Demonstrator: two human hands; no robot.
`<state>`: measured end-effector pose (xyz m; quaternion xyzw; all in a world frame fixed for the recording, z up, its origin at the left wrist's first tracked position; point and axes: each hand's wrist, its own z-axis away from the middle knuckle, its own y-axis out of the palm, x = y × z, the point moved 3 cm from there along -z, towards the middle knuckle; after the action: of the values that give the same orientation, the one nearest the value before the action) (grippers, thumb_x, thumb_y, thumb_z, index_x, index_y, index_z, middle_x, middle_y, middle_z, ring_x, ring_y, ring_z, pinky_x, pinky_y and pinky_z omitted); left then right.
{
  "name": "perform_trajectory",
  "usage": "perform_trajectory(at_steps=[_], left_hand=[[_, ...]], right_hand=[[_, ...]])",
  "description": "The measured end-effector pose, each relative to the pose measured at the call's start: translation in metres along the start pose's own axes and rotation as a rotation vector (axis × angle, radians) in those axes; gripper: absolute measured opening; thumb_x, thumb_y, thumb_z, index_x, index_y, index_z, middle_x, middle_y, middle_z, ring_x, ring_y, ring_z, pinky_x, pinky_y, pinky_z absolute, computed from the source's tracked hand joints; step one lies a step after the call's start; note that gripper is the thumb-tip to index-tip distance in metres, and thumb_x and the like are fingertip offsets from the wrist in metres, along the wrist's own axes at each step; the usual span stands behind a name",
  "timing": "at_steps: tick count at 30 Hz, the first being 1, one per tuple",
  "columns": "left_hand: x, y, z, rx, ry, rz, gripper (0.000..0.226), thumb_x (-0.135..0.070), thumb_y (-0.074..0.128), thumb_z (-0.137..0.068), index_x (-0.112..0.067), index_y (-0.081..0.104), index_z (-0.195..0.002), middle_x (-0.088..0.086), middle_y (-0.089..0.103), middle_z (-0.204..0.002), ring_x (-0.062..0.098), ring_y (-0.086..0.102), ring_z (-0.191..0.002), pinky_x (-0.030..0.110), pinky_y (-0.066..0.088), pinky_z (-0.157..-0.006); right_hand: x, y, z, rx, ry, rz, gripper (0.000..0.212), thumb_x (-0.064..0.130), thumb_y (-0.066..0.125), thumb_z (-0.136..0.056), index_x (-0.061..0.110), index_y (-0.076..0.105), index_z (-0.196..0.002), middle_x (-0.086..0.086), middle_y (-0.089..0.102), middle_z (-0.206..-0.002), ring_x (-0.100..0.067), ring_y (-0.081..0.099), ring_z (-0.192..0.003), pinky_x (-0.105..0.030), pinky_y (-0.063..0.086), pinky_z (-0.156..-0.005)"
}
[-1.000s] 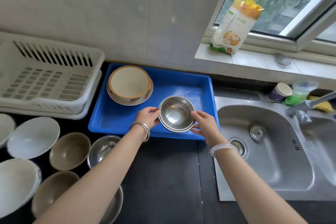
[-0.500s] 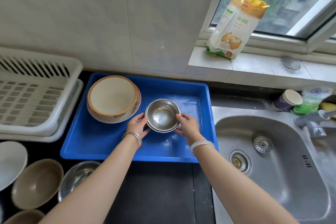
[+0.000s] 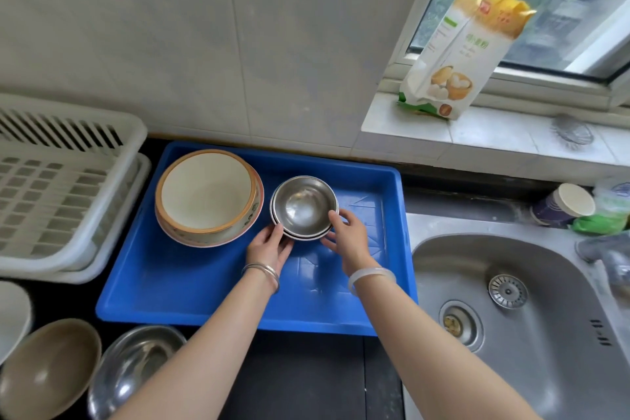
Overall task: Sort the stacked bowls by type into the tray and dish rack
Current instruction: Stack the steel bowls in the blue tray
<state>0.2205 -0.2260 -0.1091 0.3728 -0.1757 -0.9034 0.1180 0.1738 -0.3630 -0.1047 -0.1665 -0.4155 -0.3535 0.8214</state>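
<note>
While both hands reach into the blue tray (image 3: pixel 191 286), a small stack of steel bowls (image 3: pixel 304 206) sits between them, near the tray's middle and toward its back wall. The left hand (image 3: pixel 269 247) grips the stack at its near-left rim, fingers curled under the edge; the right hand (image 3: pixel 347 235) grips the near-right rim, thumb on top of the edge. I cannot tell whether the stack rests on the tray floor or hangs just above it. A silver bangle (image 3: pixel 264 271) circles the left wrist and a pale bangle (image 3: pixel 370 274) the right.

Just beside the steel stack on its left, a stack of cream bowls with orange rims (image 3: pixel 208 196) stands in the tray's back-left part; the two stacks are very close, and whether they touch cannot be made out.

Left of the tray stands the white dish rack (image 3: pixel 64 187), with nothing visible in it. On the dark tabletop (image 3: pixel 306 378) in front of the rack and tray lie a brown bowl (image 3: pixel 51 368), a larger steel bowl (image 3: pixel 136 365) partly hidden by the left forearm, and the edge of a white dish (image 3: pixel 12 317). Right of the tray is the steel sink (image 3: pixel 545 334). A flour packet (image 3: pixel 463 54) leans on the window sill (image 3: pixel 494 140).
</note>
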Motion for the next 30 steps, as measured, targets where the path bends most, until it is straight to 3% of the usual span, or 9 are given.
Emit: perform_trajectory(at_steps=[6,8,16,21,27,30], left_hand=[[-0.002,0.008,-0.011,0.0,0.033,0.038,0.029,-0.012,0.047,-0.095,-0.003,0.052,-0.122,0.007,0.057,-0.117,0.019,0.054,-0.108,0.027,0.041,-0.095],[-0.003,0.01,-0.014,-0.012,0.036,0.044,0.027,-0.013,0.047,-0.095,-0.006,0.053,-0.12,0.005,0.057,-0.113,0.018,0.054,-0.108,0.027,0.041,-0.094],[-0.009,0.014,-0.019,-0.085,0.009,0.045,0.037,-0.018,0.047,-0.095,-0.001,0.048,-0.128,0.016,0.052,-0.13,0.029,0.047,-0.125,0.03,0.042,-0.095],[-0.012,0.014,-0.015,-0.095,0.025,0.023,0.035,-0.016,0.046,-0.096,0.0,0.049,-0.126,0.015,0.056,-0.12,0.03,0.048,-0.125,0.03,0.043,-0.094],[-0.013,0.013,-0.006,-0.098,0.055,-0.033,0.037,-0.012,0.043,-0.097,0.001,0.044,-0.131,0.021,0.051,-0.134,0.031,0.049,-0.126,0.032,0.041,-0.099],[-0.015,0.007,0.005,-0.08,0.053,-0.109,0.041,-0.011,0.044,-0.096,0.002,0.04,-0.135,0.02,0.047,-0.138,0.034,0.047,-0.127,0.034,0.039,-0.103]], right_hand=[[0.008,0.007,-0.01,-0.01,0.009,-0.033,0.028,0.021,0.054,-0.094,0.013,0.053,-0.121,-0.017,0.059,-0.121,-0.025,0.064,-0.087,-0.027,0.055,-0.068],[0.009,0.009,-0.013,-0.009,0.014,-0.038,0.03,0.021,0.055,-0.094,0.013,0.053,-0.123,-0.017,0.059,-0.121,-0.023,0.063,-0.086,-0.027,0.055,-0.068],[0.014,0.015,-0.016,0.01,0.046,-0.034,0.025,0.022,0.055,-0.095,0.012,0.053,-0.118,-0.014,0.061,-0.11,-0.026,0.064,-0.088,-0.028,0.056,-0.066],[0.012,0.014,-0.014,0.046,0.07,-0.044,0.03,0.025,0.053,-0.095,0.013,0.053,-0.122,-0.008,0.06,-0.108,-0.024,0.064,-0.088,-0.031,0.054,-0.077],[0.013,0.009,-0.004,0.065,0.066,-0.012,0.018,0.03,0.048,-0.096,0.019,0.058,-0.105,-0.005,0.061,-0.104,-0.022,0.059,-0.089,-0.033,0.051,-0.082],[0.016,0.001,0.005,0.033,0.027,0.014,0.018,0.027,0.044,-0.097,0.017,0.055,-0.108,-0.006,0.059,-0.109,-0.022,0.057,-0.091,-0.033,0.05,-0.083]])
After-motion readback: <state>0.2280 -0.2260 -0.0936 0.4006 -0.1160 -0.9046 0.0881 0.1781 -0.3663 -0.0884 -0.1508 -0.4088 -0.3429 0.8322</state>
